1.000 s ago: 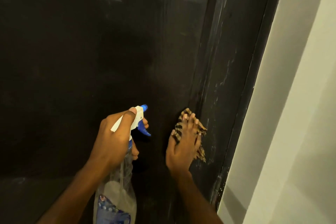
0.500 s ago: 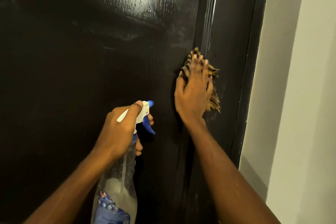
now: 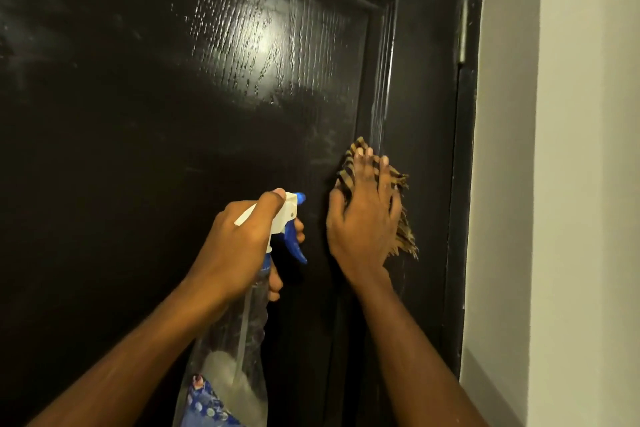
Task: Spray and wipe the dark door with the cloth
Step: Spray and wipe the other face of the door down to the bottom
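The dark glossy door (image 3: 173,97) fills most of the view, with a raised panel moulding curving across its top right. My left hand (image 3: 239,243) grips the neck of a clear spray bottle (image 3: 239,350) with a white and blue trigger head, its nozzle pointing at the door. My right hand (image 3: 363,218) lies flat with straight fingers on a striped brown and black cloth (image 3: 403,236), pressing it against the door beside the vertical moulding. Most of the cloth is hidden under the hand; a frayed edge sticks out on the right.
The door's dark frame (image 3: 460,184) runs down the right side, with a hinge (image 3: 462,31) near the top. A pale wall (image 3: 571,184) stands to the right of the frame. Smears and streaks show on the door around the cloth.
My right hand has slid the cloth upward along the door beside the moulding. The view has tilted up, showing the panel's top corner. My left hand keeps its hold on the bottle.
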